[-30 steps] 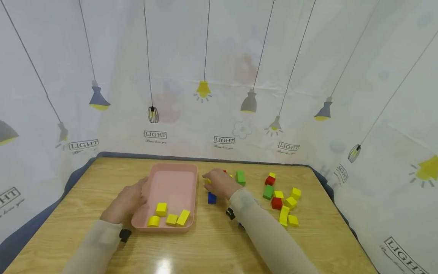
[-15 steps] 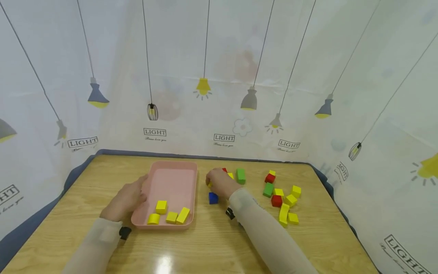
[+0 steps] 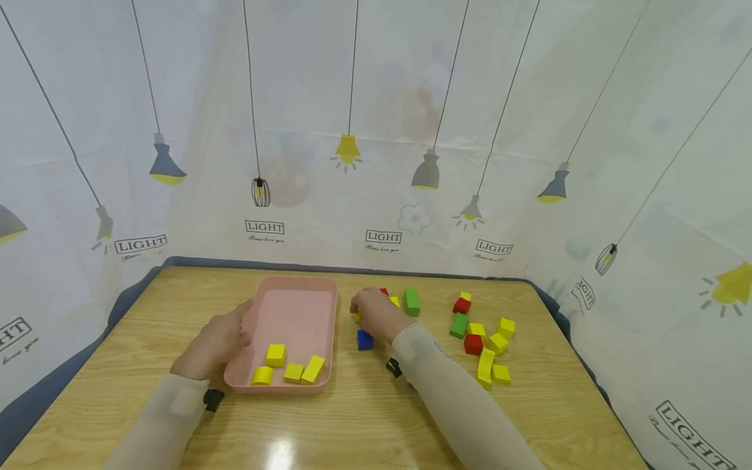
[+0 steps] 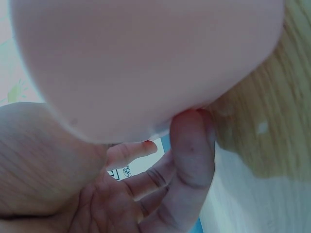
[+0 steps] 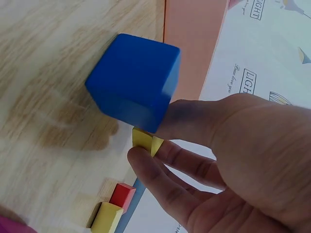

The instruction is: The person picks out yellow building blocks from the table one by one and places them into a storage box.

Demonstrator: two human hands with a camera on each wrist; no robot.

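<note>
My left hand [image 3: 213, 343] grips the left side of a pink tray [image 3: 294, 313]; in the left wrist view its fingers curl against the tray's wall [image 4: 146, 68]. Inside the tray's near end lie several yellow blocks [image 3: 276, 356], one with a rounded top. Just right of the tray, my right hand [image 3: 378, 313] pinches a small yellow block [image 5: 142, 139] between thumb and fingers; the hand hides most of it in the head view. A blue block [image 3: 365, 340] stands on the table close to that hand and looms large in the right wrist view.
Behind the right hand are a red block [image 5: 122, 196], another yellow block [image 5: 107, 217] and a green block [image 3: 412, 302]. Further right lies a scattered group of yellow, red [image 3: 473, 344] and green blocks. A lamp-printed cloth [image 3: 329, 215] encloses the wooden table [image 3: 352, 424].
The right hand's fingers have closed on the small yellow block beside the tray. The left hand keeps its hold on the tray's side. The view has shifted slightly.
</note>
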